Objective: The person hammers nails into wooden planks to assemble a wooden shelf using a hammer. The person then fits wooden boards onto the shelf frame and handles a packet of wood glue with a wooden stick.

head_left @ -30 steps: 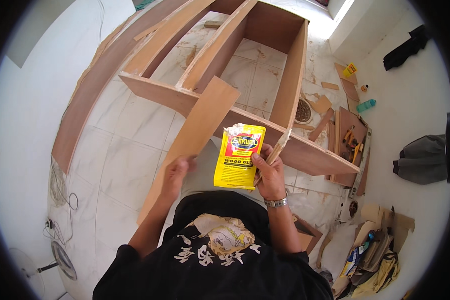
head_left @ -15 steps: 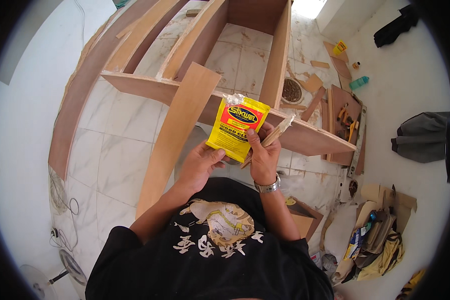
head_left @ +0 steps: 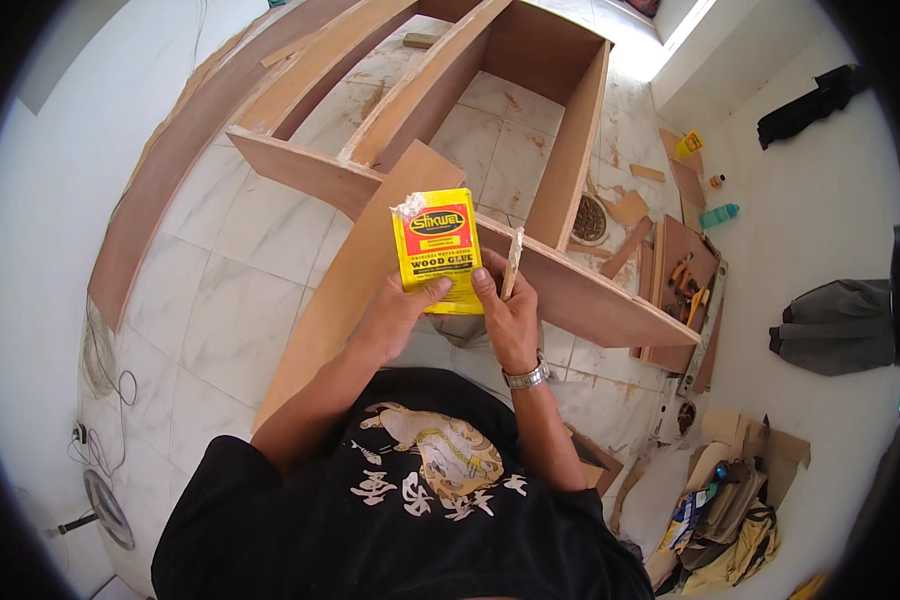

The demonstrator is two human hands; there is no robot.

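A yellow and red glue packet (head_left: 440,297) stands nearly upright in front of me, its torn upper left corner smeared with white glue. My left hand (head_left: 402,312) grips its lower left side, the thumb lying across the front. My right hand (head_left: 513,318) is closed round a thin wooden stick (head_left: 513,265) with whitish glue on its upper end. The right thumb also touches the packet's lower right edge. Behind the packet, a long plywood strip (head_left: 320,290) leans against the front board (head_left: 600,285) of a wooden frame.
The large wooden frame (head_left: 580,140) lies on the marble-look tile floor (head_left: 220,290). To the right are a bowl of nails (head_left: 590,218), tools on a board (head_left: 688,285), a teal bottle (head_left: 718,215) and a yellow packet (head_left: 689,145). Bags (head_left: 735,515) rest at lower right; a fan (head_left: 107,510) stands at lower left.
The glue packet has moved left and turned from a tilt to nearly upright. The stick in my right hand has swung from slanting right to almost vertical. My view has shifted slightly.
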